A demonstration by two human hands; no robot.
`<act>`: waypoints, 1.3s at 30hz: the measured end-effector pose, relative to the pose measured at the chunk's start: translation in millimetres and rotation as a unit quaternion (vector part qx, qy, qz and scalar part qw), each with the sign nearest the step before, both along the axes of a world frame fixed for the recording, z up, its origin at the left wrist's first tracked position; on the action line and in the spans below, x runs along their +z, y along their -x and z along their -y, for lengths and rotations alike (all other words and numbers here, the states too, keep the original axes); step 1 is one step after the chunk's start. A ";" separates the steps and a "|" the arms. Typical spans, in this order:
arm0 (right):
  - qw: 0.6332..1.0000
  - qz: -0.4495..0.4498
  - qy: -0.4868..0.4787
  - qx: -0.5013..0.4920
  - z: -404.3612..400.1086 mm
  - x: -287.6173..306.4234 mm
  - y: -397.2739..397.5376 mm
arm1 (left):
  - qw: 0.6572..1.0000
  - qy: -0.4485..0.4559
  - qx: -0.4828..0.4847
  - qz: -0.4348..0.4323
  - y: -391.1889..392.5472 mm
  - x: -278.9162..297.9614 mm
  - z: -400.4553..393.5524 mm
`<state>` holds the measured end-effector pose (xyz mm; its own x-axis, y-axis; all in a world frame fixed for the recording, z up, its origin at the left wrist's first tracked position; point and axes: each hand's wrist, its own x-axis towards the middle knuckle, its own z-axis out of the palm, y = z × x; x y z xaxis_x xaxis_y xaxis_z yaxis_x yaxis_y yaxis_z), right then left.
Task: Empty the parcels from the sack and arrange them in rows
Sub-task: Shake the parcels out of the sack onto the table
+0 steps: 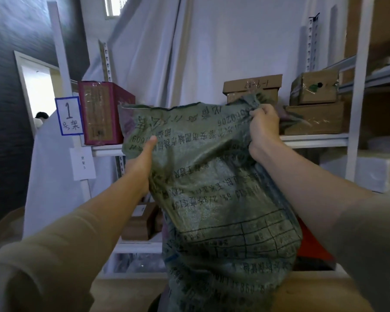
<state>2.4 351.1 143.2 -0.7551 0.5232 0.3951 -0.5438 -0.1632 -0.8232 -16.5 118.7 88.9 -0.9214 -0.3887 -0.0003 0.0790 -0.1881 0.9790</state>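
The step in hand looks like the emptying itself: the green woven sack (214, 188) is held up in front of a white shelving unit (313, 140), its printed text reading upside down, which suggests it has been turned bottom-up so the contents can drop out. The right hand (265, 129) has its fingers curled tight round a bunched upper corner of the fabric, while the left hand (142, 158) grips the opposite edge, thumb lying along the front face and the fingers hidden behind the cloth. The sack's lower part bulges and hangs below the frame, so its mouth and any parcels inside or beneath it cannot be seen. On the shelf behind stand a red carton (99, 113) at the left and 3 brown cardboard boxes (315, 104) at the right; a sign marked 1 (68, 115) hangs on the upright. The next move probably calls for lifting and shaking the held end until the sack goes slack, then setting it aside and laying parcels out in rows.
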 end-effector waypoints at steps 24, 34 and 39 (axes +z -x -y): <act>0.932 0.154 -0.262 -0.196 -32.2 -17.2 36.7 | 0.998 0.060 -0.023 0.000 32.3 -6.7 2.4; 0.964 -0.031 -0.200 -0.170 -29.8 -5.2 34.2 | 0.997 0.064 -0.051 -0.009 44.9 11.4 -5.1; 0.961 -0.057 -0.240 -0.125 -20.1 6.6 29.6 | 0.983 0.163 -0.076 -0.027 45.5 21.6 -20.2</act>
<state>-27.3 371.2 149.8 -0.5679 0.4191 0.7084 -0.6072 0.3678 -0.7043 -62.0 138.9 110.5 -0.9639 -0.2182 0.1527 0.1285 0.1212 0.9843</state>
